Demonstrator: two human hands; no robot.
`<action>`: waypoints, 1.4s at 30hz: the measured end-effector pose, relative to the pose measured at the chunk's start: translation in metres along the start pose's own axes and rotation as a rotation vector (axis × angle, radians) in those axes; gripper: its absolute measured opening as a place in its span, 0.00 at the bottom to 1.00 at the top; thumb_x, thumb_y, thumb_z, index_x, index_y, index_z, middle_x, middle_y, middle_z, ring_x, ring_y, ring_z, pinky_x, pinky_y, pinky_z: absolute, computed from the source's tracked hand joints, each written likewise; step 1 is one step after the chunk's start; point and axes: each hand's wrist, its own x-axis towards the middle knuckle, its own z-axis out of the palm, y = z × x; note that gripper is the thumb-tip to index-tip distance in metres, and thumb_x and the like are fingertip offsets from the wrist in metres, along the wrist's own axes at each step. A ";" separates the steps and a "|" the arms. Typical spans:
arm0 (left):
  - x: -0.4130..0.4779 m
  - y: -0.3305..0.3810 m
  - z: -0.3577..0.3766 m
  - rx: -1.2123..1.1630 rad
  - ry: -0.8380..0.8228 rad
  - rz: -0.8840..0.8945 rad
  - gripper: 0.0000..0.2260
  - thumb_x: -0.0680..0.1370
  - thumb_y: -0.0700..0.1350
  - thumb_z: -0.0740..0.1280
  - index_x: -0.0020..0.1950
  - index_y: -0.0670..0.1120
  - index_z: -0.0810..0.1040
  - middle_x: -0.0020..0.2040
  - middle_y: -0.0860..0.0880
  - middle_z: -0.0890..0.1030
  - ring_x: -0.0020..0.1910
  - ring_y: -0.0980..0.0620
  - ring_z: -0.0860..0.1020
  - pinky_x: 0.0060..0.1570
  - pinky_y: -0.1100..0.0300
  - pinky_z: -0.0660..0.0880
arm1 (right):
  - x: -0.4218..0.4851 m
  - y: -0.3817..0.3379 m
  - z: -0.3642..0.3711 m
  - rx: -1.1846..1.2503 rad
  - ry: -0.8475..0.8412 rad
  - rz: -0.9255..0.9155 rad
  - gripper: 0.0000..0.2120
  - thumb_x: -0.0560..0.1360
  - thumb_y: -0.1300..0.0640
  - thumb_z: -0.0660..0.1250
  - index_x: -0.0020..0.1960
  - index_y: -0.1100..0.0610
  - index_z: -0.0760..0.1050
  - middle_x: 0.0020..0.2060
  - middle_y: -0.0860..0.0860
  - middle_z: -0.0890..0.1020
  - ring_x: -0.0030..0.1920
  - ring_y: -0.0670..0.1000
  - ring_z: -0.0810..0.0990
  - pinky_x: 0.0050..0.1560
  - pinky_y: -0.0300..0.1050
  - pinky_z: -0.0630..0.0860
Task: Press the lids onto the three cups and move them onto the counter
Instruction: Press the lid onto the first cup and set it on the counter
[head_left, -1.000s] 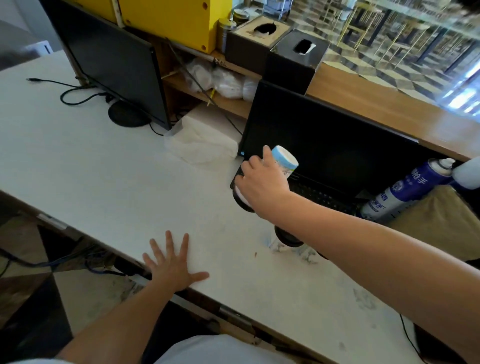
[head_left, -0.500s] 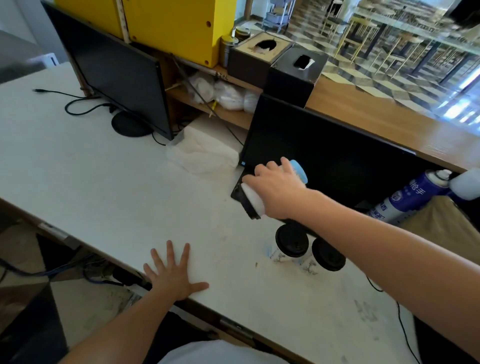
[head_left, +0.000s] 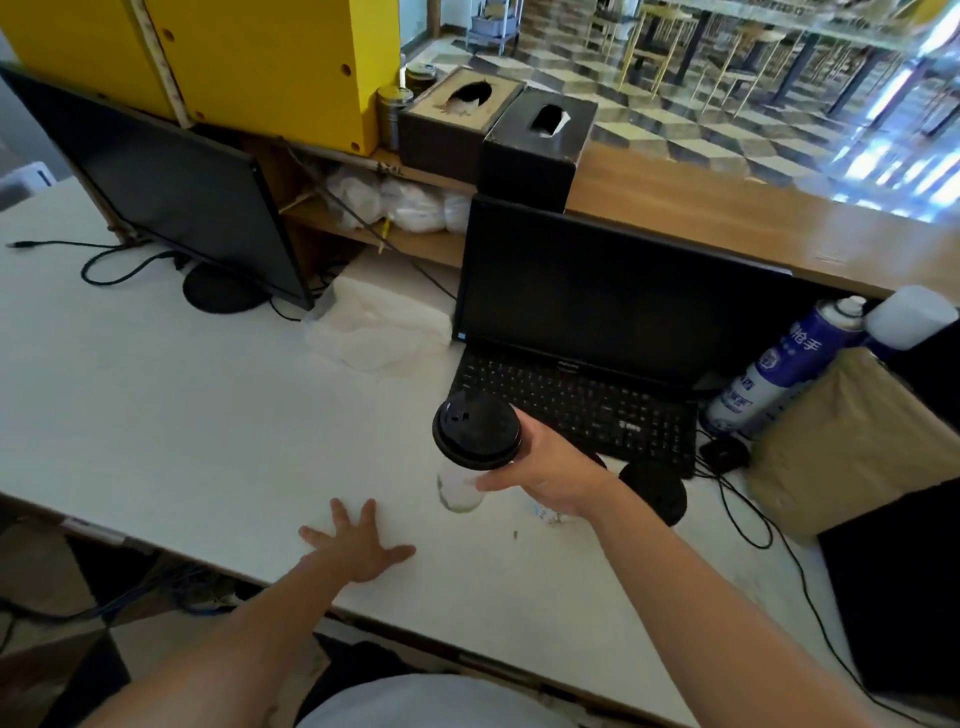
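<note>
A white desk (head_left: 156, 395) runs below a raised wooden counter (head_left: 727, 218), with a tiled café floor beyond. Half a second ago the right hand (head_left: 550, 475) held a cup tipped on its side in front of the laptop (head_left: 597, 332); now the cup (head_left: 475, 441) is upright, lifted clear of the desk and nearer the person, its round black lid (head_left: 477, 428) facing the camera. Thumb and fingers are wrapped around the pale cup wall under the lid rim. A second lidded cup (head_left: 652, 491) stands on the desk just right of that wrist; where the third one is cannot be told, hidden behind the hand. The left hand (head_left: 358, 543) has stayed flat on the desk near the front edge, fingers spread, holding nothing.

The desk's left half is bare out to a monitor (head_left: 171, 208) and its cable. The counter top right of two dark tissue boxes (head_left: 498, 130) is open wood. A spray can (head_left: 779, 369) leans beside a tan bag (head_left: 852, 441) at the right. Crumpled white plastic (head_left: 374, 327) lies left of the laptop. The desk top is matte and scuffed; the lid is glossy with small vent holes.
</note>
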 end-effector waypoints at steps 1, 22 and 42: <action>-0.001 0.003 -0.013 -0.053 -0.019 0.038 0.47 0.73 0.72 0.61 0.81 0.50 0.43 0.81 0.39 0.41 0.79 0.34 0.51 0.75 0.38 0.51 | 0.004 0.005 0.003 0.033 -0.006 0.024 0.40 0.63 0.74 0.78 0.69 0.46 0.75 0.64 0.48 0.83 0.66 0.49 0.79 0.59 0.38 0.77; -0.023 0.061 -0.167 -0.762 -0.331 0.846 0.28 0.69 0.35 0.70 0.67 0.54 0.75 0.62 0.52 0.80 0.60 0.52 0.80 0.55 0.50 0.81 | 0.015 -0.009 0.029 0.122 0.529 0.009 0.28 0.73 0.64 0.77 0.70 0.50 0.76 0.62 0.48 0.82 0.55 0.51 0.86 0.51 0.53 0.85; -0.041 0.154 -0.217 -0.720 0.199 1.080 0.30 0.66 0.43 0.81 0.63 0.57 0.72 0.59 0.57 0.80 0.56 0.59 0.80 0.51 0.55 0.82 | 0.014 -0.064 -0.042 0.056 0.689 -0.326 0.22 0.76 0.64 0.73 0.68 0.49 0.78 0.62 0.48 0.84 0.64 0.53 0.82 0.64 0.62 0.79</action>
